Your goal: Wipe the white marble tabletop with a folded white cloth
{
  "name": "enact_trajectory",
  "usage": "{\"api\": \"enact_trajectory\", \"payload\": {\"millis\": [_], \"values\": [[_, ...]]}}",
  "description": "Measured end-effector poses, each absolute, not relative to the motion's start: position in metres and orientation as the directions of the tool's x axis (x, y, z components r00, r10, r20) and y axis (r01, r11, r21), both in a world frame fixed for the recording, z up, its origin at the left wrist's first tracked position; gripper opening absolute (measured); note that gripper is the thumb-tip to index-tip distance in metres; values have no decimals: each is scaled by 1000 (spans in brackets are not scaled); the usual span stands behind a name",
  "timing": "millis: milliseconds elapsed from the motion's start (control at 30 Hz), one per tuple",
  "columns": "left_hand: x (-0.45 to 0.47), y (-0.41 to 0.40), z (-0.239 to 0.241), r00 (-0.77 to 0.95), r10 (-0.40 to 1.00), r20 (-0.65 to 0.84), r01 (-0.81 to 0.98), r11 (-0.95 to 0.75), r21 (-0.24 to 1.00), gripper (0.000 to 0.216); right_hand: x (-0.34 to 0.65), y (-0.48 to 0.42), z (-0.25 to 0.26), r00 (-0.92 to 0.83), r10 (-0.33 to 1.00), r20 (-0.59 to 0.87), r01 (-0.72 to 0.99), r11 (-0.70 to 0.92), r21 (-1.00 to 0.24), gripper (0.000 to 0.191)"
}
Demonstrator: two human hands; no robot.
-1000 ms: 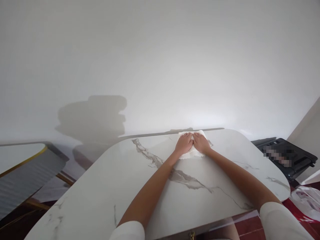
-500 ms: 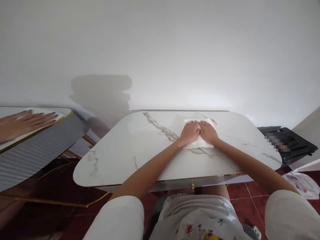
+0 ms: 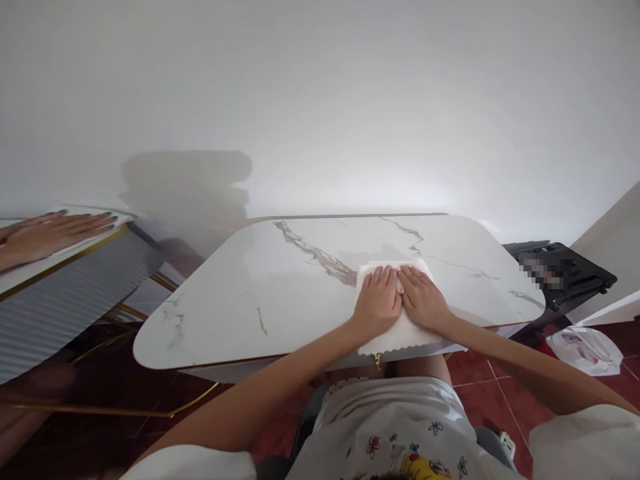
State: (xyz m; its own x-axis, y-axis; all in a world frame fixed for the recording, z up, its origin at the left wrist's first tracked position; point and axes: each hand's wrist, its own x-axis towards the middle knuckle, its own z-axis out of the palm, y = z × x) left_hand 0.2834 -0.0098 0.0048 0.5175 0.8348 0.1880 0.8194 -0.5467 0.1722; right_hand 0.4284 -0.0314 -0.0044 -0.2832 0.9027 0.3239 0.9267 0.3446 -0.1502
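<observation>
A white paper towel (image 3: 400, 339) with a jagged near edge lies spread on the marble-patterned table (image 3: 220, 287), close to its front edge. My left hand (image 3: 379, 303) presses flat on it, fingers stretched forward. Beside it, my right hand (image 3: 424, 299) also lies flat on the towel, with the two hands touching or nearly touching at the thumbs. Both hands are open, palms down, and hide the middle of the towel.
At the left, another person's hands (image 3: 60, 233) rest on a white cloth on a second table with a ribbed grey side (image 3: 85, 287). A black plastic stool (image 3: 583, 270) stands at the right. Near it, a plastic bag (image 3: 585, 350) lies on red tiles. A wall rises behind.
Both my hands and the paper towel have slid toward me, from the table's far middle to its front edge. The view has shifted slightly.
</observation>
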Motion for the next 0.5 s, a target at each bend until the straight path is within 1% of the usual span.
{"api": "enact_trajectory", "payload": {"millis": [200, 300, 367, 500], "values": [[303, -24, 9, 545, 826, 141, 802, -563, 198, 59, 450, -47, -5, -283, 898, 337, 921, 352, -166, 55], [313, -14, 9, 557, 820, 129, 789, -572, 226, 59, 459, -38, -5, -276, 909, 311, 927, 338, -164, 55], [319, -2, 9, 566, 811, 150, 776, -585, 237, 58, 465, -26, -4, -268, 914, 303, 933, 325, -155, 56], [330, 26, 10, 578, 799, 168, 764, -602, 231, 55, 474, 3, -2, -260, 918, 300, 942, 309, -131, 55]]}}
